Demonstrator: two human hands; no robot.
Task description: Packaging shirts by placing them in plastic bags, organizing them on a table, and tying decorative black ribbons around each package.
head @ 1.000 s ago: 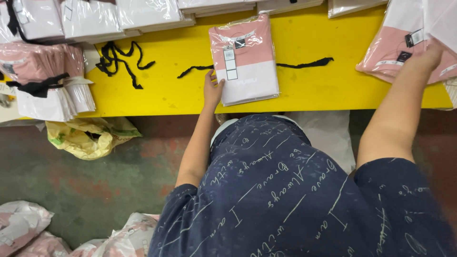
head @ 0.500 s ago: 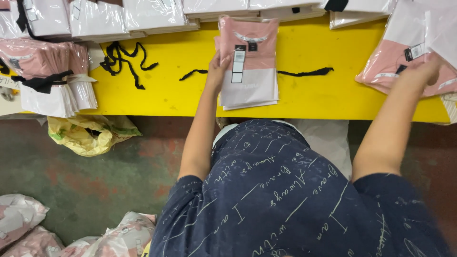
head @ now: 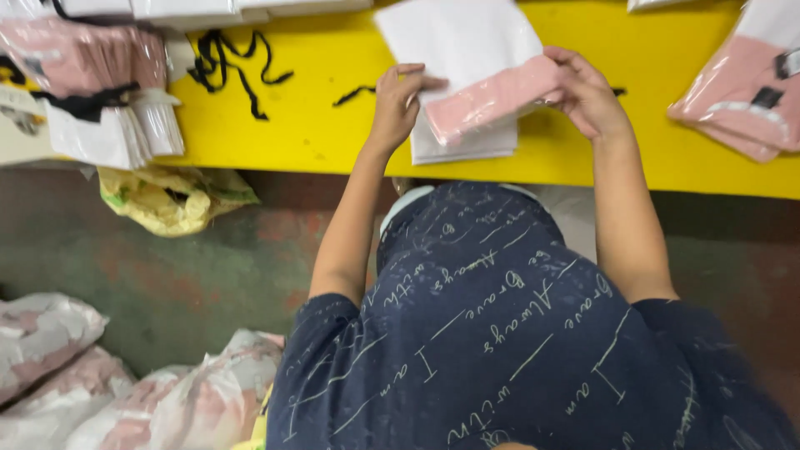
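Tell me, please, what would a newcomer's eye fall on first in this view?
The bright yellow table across the top stands out first. At its near edge the left hand and right hand hold a pink folded garment in a clear plastic bag over a white flat packet. Loose black cords lie on the table to the left, beside a stack of pink bagged garments.

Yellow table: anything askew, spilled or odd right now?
Mostly tidy. Loose black straps lie tangled on the yellow table, and a crumpled yellowish bag sits on the floor beneath. Both hands, left hand and right hand, hold the pink bagged garment.
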